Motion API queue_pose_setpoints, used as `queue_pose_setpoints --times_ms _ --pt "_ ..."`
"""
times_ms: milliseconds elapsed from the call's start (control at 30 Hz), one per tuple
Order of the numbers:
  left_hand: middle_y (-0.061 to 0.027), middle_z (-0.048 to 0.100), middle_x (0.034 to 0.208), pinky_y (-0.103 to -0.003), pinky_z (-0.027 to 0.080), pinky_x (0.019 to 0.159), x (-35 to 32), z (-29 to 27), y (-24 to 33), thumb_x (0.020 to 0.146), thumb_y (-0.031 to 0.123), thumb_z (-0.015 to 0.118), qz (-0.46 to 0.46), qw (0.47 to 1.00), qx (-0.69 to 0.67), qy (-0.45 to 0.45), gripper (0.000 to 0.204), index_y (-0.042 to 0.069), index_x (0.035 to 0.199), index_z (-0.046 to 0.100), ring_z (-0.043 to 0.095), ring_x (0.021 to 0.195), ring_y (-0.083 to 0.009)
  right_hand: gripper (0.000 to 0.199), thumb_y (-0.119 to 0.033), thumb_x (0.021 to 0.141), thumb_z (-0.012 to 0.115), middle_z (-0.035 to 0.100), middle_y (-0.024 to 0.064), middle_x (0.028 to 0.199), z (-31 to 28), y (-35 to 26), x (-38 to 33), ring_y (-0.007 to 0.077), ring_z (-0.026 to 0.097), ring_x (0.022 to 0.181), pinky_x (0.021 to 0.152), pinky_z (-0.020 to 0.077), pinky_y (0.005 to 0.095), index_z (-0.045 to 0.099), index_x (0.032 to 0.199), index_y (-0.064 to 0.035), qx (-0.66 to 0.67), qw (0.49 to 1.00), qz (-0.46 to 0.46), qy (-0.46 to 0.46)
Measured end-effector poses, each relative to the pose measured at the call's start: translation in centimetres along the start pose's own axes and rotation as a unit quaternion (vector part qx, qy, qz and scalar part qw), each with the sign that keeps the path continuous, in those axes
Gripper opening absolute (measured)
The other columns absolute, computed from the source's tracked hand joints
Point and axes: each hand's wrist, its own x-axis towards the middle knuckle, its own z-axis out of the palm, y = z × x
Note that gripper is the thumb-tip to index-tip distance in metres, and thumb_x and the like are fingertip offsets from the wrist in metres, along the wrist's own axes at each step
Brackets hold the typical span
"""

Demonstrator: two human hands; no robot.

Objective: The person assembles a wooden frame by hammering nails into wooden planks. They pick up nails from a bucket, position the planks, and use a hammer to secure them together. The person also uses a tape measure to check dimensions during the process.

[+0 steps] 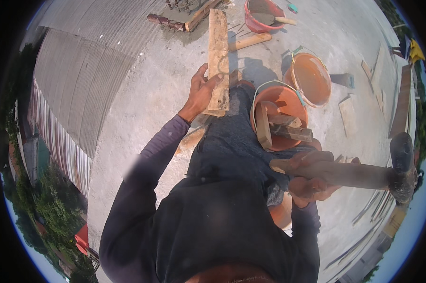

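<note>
My left hand [198,96] is closed round the near end of a long wooden board [218,42], which points away from me above my lap; a second piece of wood shows just under its near end. Off to the right, my right hand [309,188] grips the wooden handle of a hammer [359,175]. The hammer is raised off the ground, its dark metal head toward the right. Between the hands, beside my leg, stands an orange bucket [288,96] with several short wood blocks [264,127] in it.
A second orange bucket [327,78] holds something greyish. Farther off are a red basin [247,19] of wet cement with a trowel [284,20], a wooden handle [250,41] on the concrete, and a small wooden frame [201,15]. Corrugated roofing [81,70] borders the left; loose boards [348,115] lie right.
</note>
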Motion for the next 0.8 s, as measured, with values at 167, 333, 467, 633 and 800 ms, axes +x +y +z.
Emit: queue_pose_setpoints --times_ms 167,333,467,633,800 --pt "-0.0225 0.067 0.119 -0.031 0.06 0.08 0.5 -0.3 0.4 0.098 0.014 0.065 -0.013 0.999 -0.042 -0.006 0.073 -0.014 0.153 0.026 0.071 0.095 -0.0213 0.077 -0.046 0.102 0.058 0.062 0.0146 0.093 -0.1 2.1 -1.3 0.0203 0.064 0.071 0.067 0.055 0.0331 0.031 0.152 0.0056 -0.049 0.994 0.06 -0.071" --pt "-0.0203 0.068 0.117 -0.032 0.062 0.073 0.0 0.1 1.1 0.099 0.011 0.063 -0.02 0.995 -0.097 -0.03 0.064 -0.012 0.15 0.032 0.073 0.086 -0.0211 0.061 -0.015 0.099 0.067 0.067 0.0287 0.118 2.4 5.6 -3.2 0.0319 0.072 0.101 0.086 0.0573 0.0426 0.041 0.148 0.0094 -0.087 0.967 0.181 -0.154" --pt "-0.0197 0.069 0.116 -0.032 0.062 0.073 -0.1 0.4 1.4 0.099 0.01 0.063 -0.027 0.995 -0.097 -0.022 0.061 -0.01 0.149 0.035 0.073 0.088 -0.0211 0.065 -0.011 0.097 0.069 0.066 0.0328 0.121 3.0 7.4 -3.4 0.0411 0.071 0.106 0.09 0.0563 0.0462 0.037 0.151 0.0085 -0.146 0.953 0.183 -0.191" --pt "-0.0181 0.069 0.118 -0.03 0.061 0.076 -0.3 0.8 1.9 0.099 0.012 0.064 -0.017 0.998 -0.055 -0.041 0.059 -0.008 0.148 0.039 0.072 0.094 -0.0196 0.06 -0.02 0.103 0.064 0.071 0.026 0.109 3.4 7.8 -3.6 0.0294 0.073 0.093 0.082 0.0572 0.0412 0.037 0.152 0.0028 -0.125 0.957 0.157 -0.21" --pt "-0.0165 0.069 0.12 -0.03 0.059 0.082 -0.3 1.0 2.0 0.099 0.014 0.067 -0.009 0.999 -0.028 -0.045 0.06 -0.006 0.148 0.04 0.071 0.098 -0.0181 0.058 -0.018 0.103 0.064 0.07 0.027 0.108 3.1 7.8 -4.1 0.0307 0.074 0.092 0.08 0.0576 0.0417 0.038 0.151 0.0032 -0.153 0.952 0.134 -0.229"
